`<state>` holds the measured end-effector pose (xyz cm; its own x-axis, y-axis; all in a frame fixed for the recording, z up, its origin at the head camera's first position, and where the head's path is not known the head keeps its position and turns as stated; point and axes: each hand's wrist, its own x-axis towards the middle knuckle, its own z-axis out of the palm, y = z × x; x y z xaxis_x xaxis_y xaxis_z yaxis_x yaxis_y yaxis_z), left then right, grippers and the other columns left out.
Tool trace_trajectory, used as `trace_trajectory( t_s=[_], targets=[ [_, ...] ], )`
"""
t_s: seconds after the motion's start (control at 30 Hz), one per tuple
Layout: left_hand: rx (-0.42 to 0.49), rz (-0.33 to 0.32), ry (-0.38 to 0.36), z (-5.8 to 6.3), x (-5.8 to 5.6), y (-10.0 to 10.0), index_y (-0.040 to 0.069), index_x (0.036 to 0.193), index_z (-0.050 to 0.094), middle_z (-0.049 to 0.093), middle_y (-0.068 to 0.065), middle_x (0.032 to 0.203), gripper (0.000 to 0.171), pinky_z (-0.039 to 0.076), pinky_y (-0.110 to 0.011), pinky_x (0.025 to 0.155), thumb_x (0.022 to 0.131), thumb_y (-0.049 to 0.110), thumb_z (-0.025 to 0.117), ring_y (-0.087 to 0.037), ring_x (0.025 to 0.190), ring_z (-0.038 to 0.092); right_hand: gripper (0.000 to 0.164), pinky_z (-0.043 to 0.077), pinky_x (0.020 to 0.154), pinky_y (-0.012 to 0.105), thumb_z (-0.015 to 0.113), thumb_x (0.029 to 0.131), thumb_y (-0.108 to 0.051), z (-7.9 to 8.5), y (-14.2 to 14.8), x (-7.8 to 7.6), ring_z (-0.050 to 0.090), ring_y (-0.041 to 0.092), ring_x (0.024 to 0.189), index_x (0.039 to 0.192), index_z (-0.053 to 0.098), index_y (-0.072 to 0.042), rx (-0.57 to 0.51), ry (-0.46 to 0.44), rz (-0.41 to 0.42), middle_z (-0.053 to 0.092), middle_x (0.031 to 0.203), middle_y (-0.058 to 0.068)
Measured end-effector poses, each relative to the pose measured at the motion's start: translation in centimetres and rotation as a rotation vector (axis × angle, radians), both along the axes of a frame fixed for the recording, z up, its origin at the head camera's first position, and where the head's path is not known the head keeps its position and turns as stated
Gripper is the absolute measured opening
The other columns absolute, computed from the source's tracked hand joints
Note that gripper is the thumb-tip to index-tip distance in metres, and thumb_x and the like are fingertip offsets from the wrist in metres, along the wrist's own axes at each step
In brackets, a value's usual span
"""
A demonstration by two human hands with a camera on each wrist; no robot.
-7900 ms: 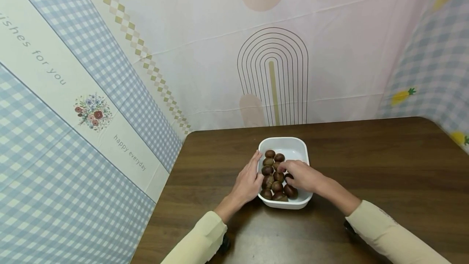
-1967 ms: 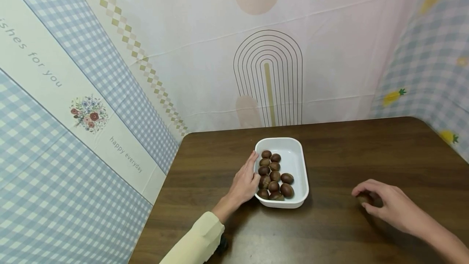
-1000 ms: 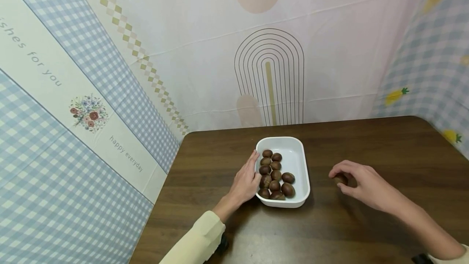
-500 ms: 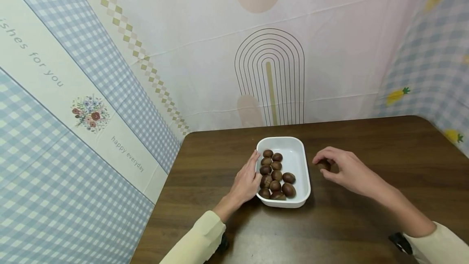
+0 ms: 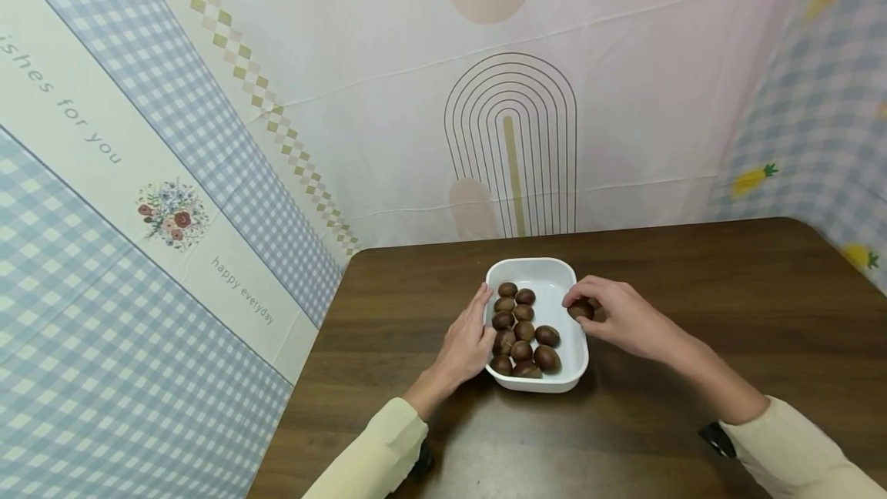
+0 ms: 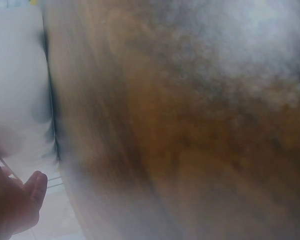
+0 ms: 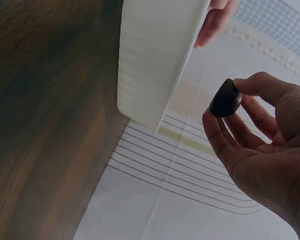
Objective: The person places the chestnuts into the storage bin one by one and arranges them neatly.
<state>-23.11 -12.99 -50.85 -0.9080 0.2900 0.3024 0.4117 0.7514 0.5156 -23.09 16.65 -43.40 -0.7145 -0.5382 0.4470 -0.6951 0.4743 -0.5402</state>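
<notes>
A white rectangular dish (image 5: 537, 386) holds several brown chestnuts (image 5: 524, 331), gathered mostly along its left side. Against the dish's left wall lies my left hand (image 5: 463, 343), fingers straight along the rim. In the left wrist view only part of that hand (image 6: 17, 202) shows, beside the pale dish wall. My right hand (image 5: 627, 318) pinches one chestnut (image 5: 579, 309) between thumb and fingertips, over the dish's right rim. The right wrist view shows the pinched chestnut (image 7: 226, 100) dark against the backdrop, raised beside the dish wall (image 7: 152, 55).
Dark wooden tabletop (image 5: 714, 276) extends around the dish, farther to the right than to the left. A printed cloth (image 5: 637, 98) hangs behind the table, and a blue checked cloth (image 5: 208, 314) hangs along the left.
From inside the dish, my right hand went out to the right of the table, then came back leftward pinching a chestnut to the right rim. My left hand stays at the dish.
</notes>
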Motion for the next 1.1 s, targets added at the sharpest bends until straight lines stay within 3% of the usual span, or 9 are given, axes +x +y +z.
trace_trajectory(
  t_s=[0.27,0.53,0.8,1.1],
  targets=[
    [-0.017,0.012,0.004,-0.2,-0.1,0.0,0.004,0.162,0.040,0.033,-0.010,0.172,0.068,0.044,-0.052,0.114,0.095,0.007,0.050,-0.031,0.149,0.046,0.027,0.056,0.069,0.033,0.077,0.082,0.011,-0.9,-1.6,-1.5,0.061,0.013,0.082,0.101,0.074,-0.008,0.028,-0.077,0.008,0.067,0.095,-0.001],
    [-0.022,0.012,0.021,-0.2,-0.1,0.0,0.004,0.162,0.040,0.033,-0.010,0.172,0.068,0.044,-0.051,0.114,0.095,0.007,0.050,-0.031,0.149,0.045,0.023,0.057,0.077,0.036,0.077,0.082,0.009,-2.4,-3.2,-3.2,0.064,0.016,0.088,0.100,0.075,-0.005,0.076,-0.056,0.023,0.071,0.096,0.000],
    [-0.012,0.000,0.021,-0.1,-0.1,0.0,0.003,0.162,0.040,0.033,-0.011,0.172,0.068,0.043,-0.051,0.115,0.095,0.008,0.050,-0.030,0.150,0.044,0.019,0.056,0.088,0.049,0.078,0.085,0.005,-3.1,-4.7,-4.2,0.068,0.026,0.097,0.102,0.075,-0.001,0.151,-0.061,0.005,0.072,0.101,0.008],
    [-0.009,0.002,0.013,0.0,-0.1,-0.1,0.003,0.162,0.040,0.033,-0.009,0.172,0.068,0.043,-0.050,0.115,0.095,0.008,0.049,-0.029,0.150,0.044,0.017,0.056,0.086,0.050,0.079,0.084,0.006,-4.3,-5.7,-5.1,0.067,0.027,0.093,0.098,0.074,-0.002,0.204,-0.069,-0.034,0.070,0.095,0.007]
  ],
)
